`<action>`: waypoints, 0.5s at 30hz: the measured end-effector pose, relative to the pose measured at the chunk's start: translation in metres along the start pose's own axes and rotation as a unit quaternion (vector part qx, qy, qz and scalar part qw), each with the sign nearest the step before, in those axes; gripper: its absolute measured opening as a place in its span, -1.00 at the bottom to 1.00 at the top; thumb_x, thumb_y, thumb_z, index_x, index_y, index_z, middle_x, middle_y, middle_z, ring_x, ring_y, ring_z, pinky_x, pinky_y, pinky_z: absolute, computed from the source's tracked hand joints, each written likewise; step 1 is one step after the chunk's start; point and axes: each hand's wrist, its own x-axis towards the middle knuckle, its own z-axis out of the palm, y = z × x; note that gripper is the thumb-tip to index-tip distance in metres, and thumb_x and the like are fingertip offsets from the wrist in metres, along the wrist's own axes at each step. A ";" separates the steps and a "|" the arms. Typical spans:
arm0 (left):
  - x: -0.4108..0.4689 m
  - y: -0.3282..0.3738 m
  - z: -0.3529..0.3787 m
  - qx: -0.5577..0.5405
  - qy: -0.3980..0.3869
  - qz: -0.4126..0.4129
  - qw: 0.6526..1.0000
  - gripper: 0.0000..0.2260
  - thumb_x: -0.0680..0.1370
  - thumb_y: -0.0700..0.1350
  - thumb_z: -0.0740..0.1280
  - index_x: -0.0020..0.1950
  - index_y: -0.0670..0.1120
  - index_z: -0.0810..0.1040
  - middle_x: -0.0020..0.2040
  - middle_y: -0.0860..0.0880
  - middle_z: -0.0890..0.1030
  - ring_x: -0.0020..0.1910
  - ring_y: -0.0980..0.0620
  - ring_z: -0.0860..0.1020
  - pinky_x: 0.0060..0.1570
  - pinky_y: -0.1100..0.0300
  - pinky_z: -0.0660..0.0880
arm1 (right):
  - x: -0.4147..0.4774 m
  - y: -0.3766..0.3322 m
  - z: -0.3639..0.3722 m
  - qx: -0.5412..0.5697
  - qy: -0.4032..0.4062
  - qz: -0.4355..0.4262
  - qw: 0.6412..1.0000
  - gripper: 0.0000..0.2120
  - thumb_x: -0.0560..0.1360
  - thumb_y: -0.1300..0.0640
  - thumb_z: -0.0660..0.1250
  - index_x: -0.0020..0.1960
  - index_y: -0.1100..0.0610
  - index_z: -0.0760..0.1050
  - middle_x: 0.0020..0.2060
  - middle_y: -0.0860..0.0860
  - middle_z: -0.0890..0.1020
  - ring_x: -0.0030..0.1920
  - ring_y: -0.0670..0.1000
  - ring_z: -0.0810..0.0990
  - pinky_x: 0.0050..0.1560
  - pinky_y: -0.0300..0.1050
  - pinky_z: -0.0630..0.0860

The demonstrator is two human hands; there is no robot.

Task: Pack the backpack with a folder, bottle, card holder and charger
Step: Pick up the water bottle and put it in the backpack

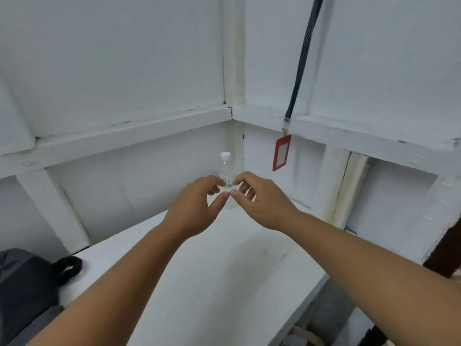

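Observation:
A clear plastic bottle (pixel 226 168) with a white cap stands upright in the far corner of the white table (pixel 224 270). My left hand (pixel 197 206) and my right hand (pixel 259 201) are raised side by side in front of its lower half, fingers curled, thumb tips nearly meeting; neither holds anything that I can see. A red card holder (pixel 282 153) hangs on a dark lanyard (pixel 303 58) against the right wall. The dark grey backpack (pixel 25 290) lies at the table's left end, partly cut off by the frame edge.
White walls with ledges close the table in at the back and right. The table's right edge drops off near a dark shape (pixel 446 250) at the far right. Something tan (pixel 304 337) lies on the floor below.

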 end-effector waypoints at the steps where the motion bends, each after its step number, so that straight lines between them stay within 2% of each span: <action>1: 0.008 0.000 0.006 -0.009 -0.007 0.006 1.000 -0.76 0.61 0.12 0.33 0.24 0.09 0.57 0.03 0.14 0.62 0.04 0.15 0.59 0.14 0.08 0.56 | 0.000 0.006 -0.006 -0.009 0.004 0.013 1.000 -0.72 0.49 -0.32 0.20 0.09 -0.21 0.42 -0.16 -0.21 0.59 -0.18 -0.10 0.62 -0.07 -0.02 0.63; 6: 0.032 -0.013 0.034 -0.055 -0.042 -0.008 0.998 -0.77 0.60 0.10 0.36 0.23 0.10 0.57 0.04 0.13 0.63 0.04 0.18 0.60 0.08 0.14 0.55 | 0.011 0.033 -0.015 -0.005 0.014 0.072 0.997 -0.77 0.57 -0.18 0.29 0.15 -0.11 0.46 -0.11 -0.19 0.59 -0.14 -0.10 0.62 -0.06 -0.11 0.62; 10: 0.046 -0.041 0.046 -0.108 -0.044 -0.073 0.990 -0.83 0.56 0.05 0.43 0.14 0.15 0.56 -0.04 0.14 0.65 -0.07 0.26 0.62 -0.13 0.30 0.48 | 0.031 0.047 -0.003 0.030 -0.020 0.115 0.993 -0.77 0.55 -0.11 0.35 0.16 -0.06 0.47 -0.06 -0.16 0.60 -0.14 -0.11 0.60 -0.12 -0.18 0.56; 13: 0.059 -0.070 0.056 -0.163 -0.055 -0.140 0.975 -0.79 0.54 0.02 0.47 0.15 0.08 0.58 -0.06 0.07 0.69 -0.09 0.16 0.66 -0.16 0.24 0.54 | 0.056 0.057 0.005 0.062 -0.028 0.150 0.986 -0.73 0.53 -0.07 0.40 0.18 -0.03 0.48 -0.02 -0.12 0.61 -0.14 -0.13 0.59 -0.21 -0.25 0.49; 15: 0.069 -0.091 0.064 -0.206 -0.071 -0.189 0.957 -0.74 0.51 0.01 0.51 0.16 0.07 0.57 -0.05 0.04 0.70 -0.06 0.09 0.68 -0.15 0.16 0.59 | 0.077 0.065 0.011 0.083 -0.029 0.170 0.981 -0.68 0.52 -0.06 0.44 0.21 -0.02 0.48 0.02 -0.10 0.61 -0.10 -0.15 0.59 -0.21 -0.27 0.49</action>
